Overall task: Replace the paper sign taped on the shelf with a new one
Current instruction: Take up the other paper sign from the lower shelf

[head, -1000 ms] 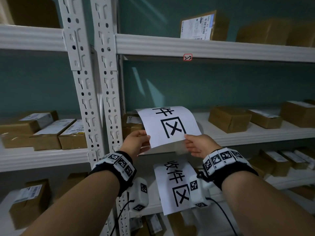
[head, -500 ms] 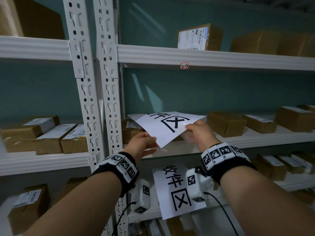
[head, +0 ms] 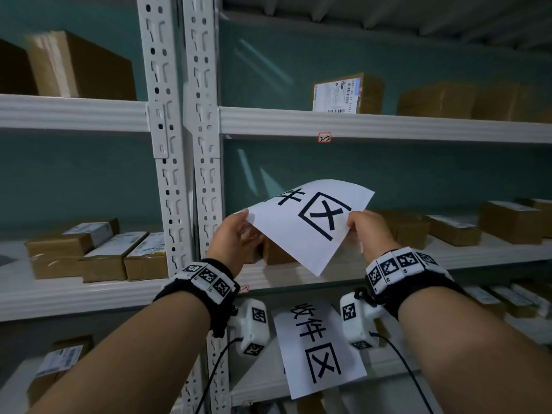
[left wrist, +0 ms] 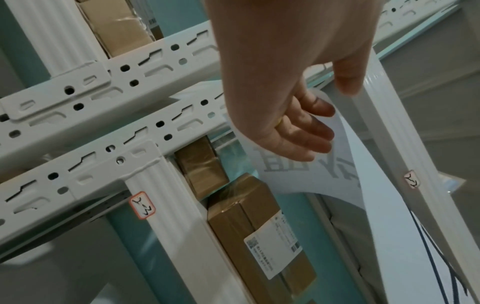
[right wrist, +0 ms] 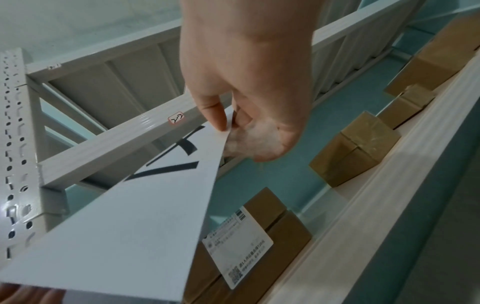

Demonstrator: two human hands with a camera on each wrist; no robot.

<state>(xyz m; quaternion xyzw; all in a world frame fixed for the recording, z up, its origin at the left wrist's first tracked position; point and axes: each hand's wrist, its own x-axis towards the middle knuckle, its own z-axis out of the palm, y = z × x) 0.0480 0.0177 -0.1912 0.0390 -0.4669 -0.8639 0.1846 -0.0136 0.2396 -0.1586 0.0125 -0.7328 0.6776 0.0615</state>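
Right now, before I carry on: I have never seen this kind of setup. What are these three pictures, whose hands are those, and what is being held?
No machine here: a person works with bare hands, wearing marker-covered wristbands with small cameras. The head view looks forward and down from the person's head; the other two look along each hand from the wrists.

The left hand and right hand hold one loose paper sign by opposite edges, tilted, in front of a white metal shelf. In the right wrist view, thumb and fingers pinch the sheet's edge; in the left wrist view the fingers lie against its underside.

A second sign with similar printed characters hangs lower down on the shelf. Cardboard parcels sit on the shelves.
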